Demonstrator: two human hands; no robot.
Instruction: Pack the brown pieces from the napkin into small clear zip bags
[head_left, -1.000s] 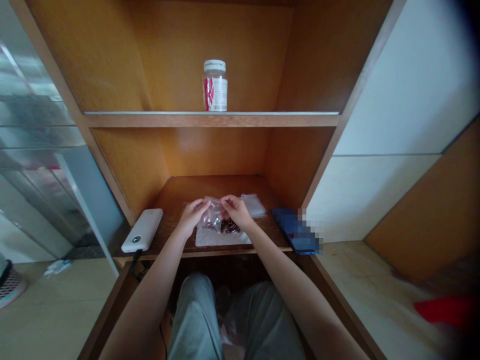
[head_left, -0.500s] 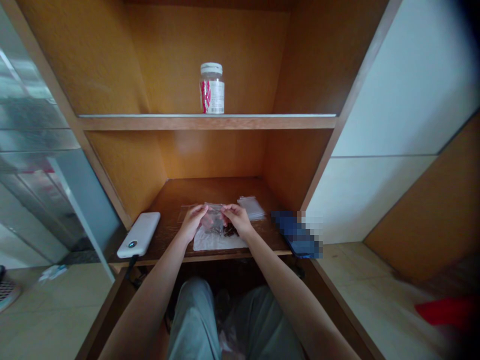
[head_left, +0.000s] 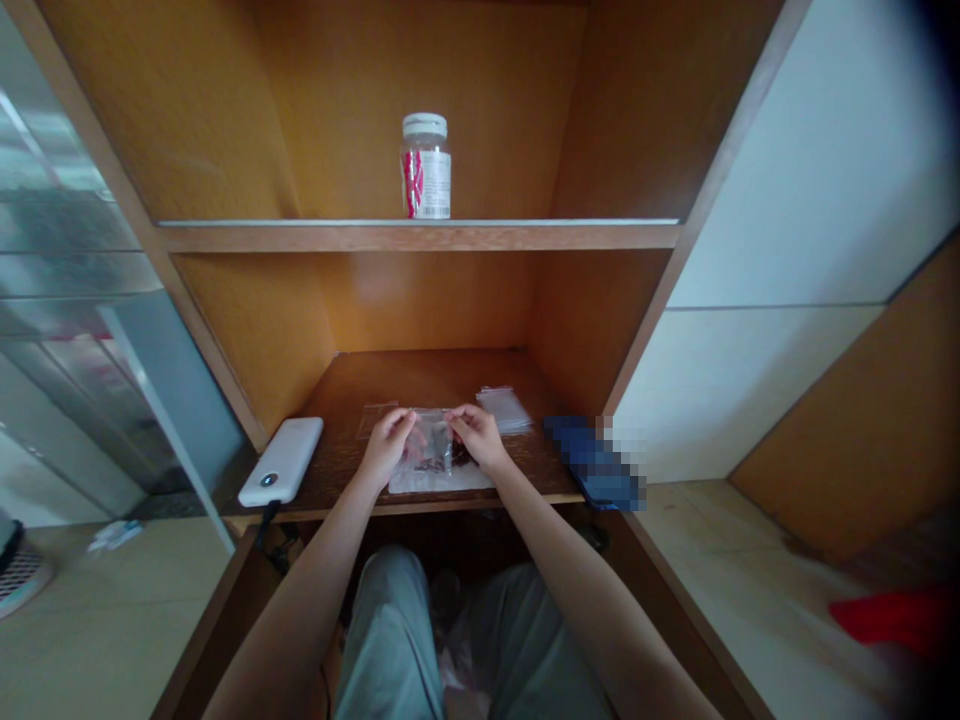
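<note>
my left hand (head_left: 388, 442) and right hand (head_left: 480, 438) pinch a clear plastic bag (head_left: 434, 437) at ten and two o'clock, and one slack pinch could spill it onto small dark-brown pieces (head_left: 460, 456) at four.

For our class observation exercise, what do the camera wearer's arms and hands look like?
The left hand and right hand are bare, without gloves. No sleeve, watch or bracelet shows on the left forearm or right forearm.

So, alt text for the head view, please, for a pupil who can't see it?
Left hand and right hand hold a small clear plastic bag between them over a brown wooden lower shelf. A clear, cylindrical, white-capped bottle stands on the upper shelf.
</note>
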